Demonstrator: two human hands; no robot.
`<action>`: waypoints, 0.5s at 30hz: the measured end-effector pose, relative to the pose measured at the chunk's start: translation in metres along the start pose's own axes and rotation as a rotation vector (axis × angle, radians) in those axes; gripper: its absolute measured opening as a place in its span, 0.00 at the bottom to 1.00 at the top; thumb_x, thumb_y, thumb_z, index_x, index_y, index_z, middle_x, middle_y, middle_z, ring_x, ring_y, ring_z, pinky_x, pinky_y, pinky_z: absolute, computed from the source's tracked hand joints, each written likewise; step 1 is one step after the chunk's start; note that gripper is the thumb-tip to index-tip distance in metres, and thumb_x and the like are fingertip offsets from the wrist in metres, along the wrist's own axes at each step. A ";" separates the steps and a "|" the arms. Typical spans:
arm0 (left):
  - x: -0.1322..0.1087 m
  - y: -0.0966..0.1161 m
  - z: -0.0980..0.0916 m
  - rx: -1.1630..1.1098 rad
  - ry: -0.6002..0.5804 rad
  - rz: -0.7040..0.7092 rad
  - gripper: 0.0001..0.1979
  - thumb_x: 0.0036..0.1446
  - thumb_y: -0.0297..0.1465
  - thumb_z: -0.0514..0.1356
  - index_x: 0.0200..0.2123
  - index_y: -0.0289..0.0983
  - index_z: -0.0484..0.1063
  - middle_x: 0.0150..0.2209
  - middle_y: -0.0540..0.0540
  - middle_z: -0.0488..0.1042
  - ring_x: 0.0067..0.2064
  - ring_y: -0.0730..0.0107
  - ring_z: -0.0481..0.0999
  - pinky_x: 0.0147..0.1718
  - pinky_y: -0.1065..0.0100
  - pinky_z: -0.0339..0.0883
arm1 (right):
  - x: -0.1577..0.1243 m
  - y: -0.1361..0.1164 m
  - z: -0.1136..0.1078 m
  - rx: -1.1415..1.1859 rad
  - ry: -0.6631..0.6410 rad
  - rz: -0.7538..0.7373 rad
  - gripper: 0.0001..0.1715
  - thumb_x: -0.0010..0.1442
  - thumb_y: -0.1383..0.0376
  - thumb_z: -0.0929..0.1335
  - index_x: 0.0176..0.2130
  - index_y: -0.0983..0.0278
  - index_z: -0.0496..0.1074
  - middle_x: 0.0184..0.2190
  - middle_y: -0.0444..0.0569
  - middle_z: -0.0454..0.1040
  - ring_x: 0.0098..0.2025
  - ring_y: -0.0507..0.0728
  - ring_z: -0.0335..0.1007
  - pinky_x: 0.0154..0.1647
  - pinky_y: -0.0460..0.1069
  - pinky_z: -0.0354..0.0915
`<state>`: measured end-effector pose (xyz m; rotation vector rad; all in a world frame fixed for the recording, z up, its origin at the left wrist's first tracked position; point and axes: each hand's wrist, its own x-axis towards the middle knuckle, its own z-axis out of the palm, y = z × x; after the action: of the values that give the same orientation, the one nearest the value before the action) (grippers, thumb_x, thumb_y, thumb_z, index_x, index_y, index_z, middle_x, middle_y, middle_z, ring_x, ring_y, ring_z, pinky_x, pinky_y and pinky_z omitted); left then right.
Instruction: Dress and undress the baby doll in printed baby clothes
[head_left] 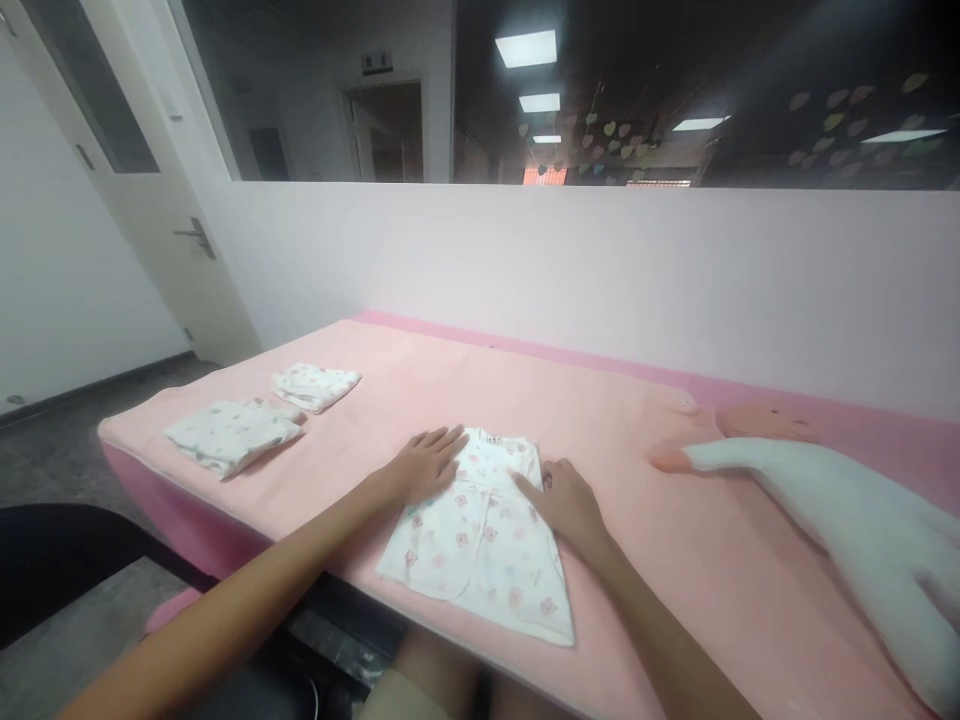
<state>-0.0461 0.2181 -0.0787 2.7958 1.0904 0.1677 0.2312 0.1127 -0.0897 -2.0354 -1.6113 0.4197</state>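
White wall [562,270] and a dark, reflective window [337,60] stand behind a bench [420,370] whose pale pink cover gives a broad, soft surface for spreading cloth. A small white printed garment [480,540] lies flat near the bench's front edge, its neckline pointing away from the person and its wider hem towards them, presumably so that both hands can reach its sides easily. The left hand [427,465] rests palm down over the upper left edge, its fingers [446,440] extended and close together, gripping nothing; that flat contact probably steadies the fabric or presses it smooth. On the opposite side, the right hand [566,505] has its fingers bent just beyond the upper right edge, with the thumb [525,487] reaching onto the print; whether cloth is pinched between them I cannot tell. Placed either side, the hands seem suited to keeping the garment square and even. Two folded cloth bundles, a nearer one [232,435] and a farther one [315,385], sit at the bench's left end, well apart from the garment, perhaps to leave working room. A white plush toy [847,520] with an orange tip lies along the right side, also clear of the hands.
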 end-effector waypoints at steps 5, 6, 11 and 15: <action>0.006 0.008 -0.008 0.053 0.072 0.054 0.29 0.73 0.39 0.48 0.74 0.41 0.61 0.77 0.41 0.55 0.76 0.44 0.54 0.71 0.43 0.50 | -0.001 -0.003 -0.008 0.254 -0.116 0.009 0.26 0.65 0.41 0.68 0.39 0.60 0.77 0.41 0.52 0.80 0.42 0.63 0.77 0.43 0.54 0.70; 0.007 0.012 -0.011 0.056 0.116 0.089 0.27 0.72 0.37 0.50 0.70 0.40 0.66 0.75 0.40 0.60 0.74 0.44 0.59 0.70 0.44 0.52 | -0.002 -0.004 -0.010 0.325 -0.140 0.021 0.25 0.65 0.42 0.69 0.43 0.60 0.78 0.42 0.51 0.81 0.44 0.64 0.78 0.44 0.54 0.71; 0.011 0.032 -0.023 -0.192 0.149 0.210 0.20 0.74 0.40 0.48 0.52 0.40 0.79 0.54 0.40 0.79 0.54 0.55 0.75 0.59 0.52 0.64 | -0.003 -0.028 -0.022 0.627 -0.196 0.071 0.19 0.64 0.51 0.71 0.48 0.61 0.75 0.40 0.51 0.81 0.44 0.64 0.79 0.42 0.54 0.74; 0.018 0.029 -0.032 -0.669 -0.012 0.077 0.34 0.74 0.53 0.41 0.46 0.39 0.81 0.48 0.41 0.80 0.49 0.57 0.76 0.54 0.58 0.68 | -0.003 -0.068 -0.024 0.829 -0.265 0.160 0.18 0.61 0.54 0.74 0.45 0.61 0.71 0.36 0.49 0.78 0.38 0.60 0.78 0.36 0.51 0.74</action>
<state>-0.0187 0.2122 -0.0412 2.2277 0.7390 0.4321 0.1878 0.1163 -0.0323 -1.4931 -1.1128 1.2237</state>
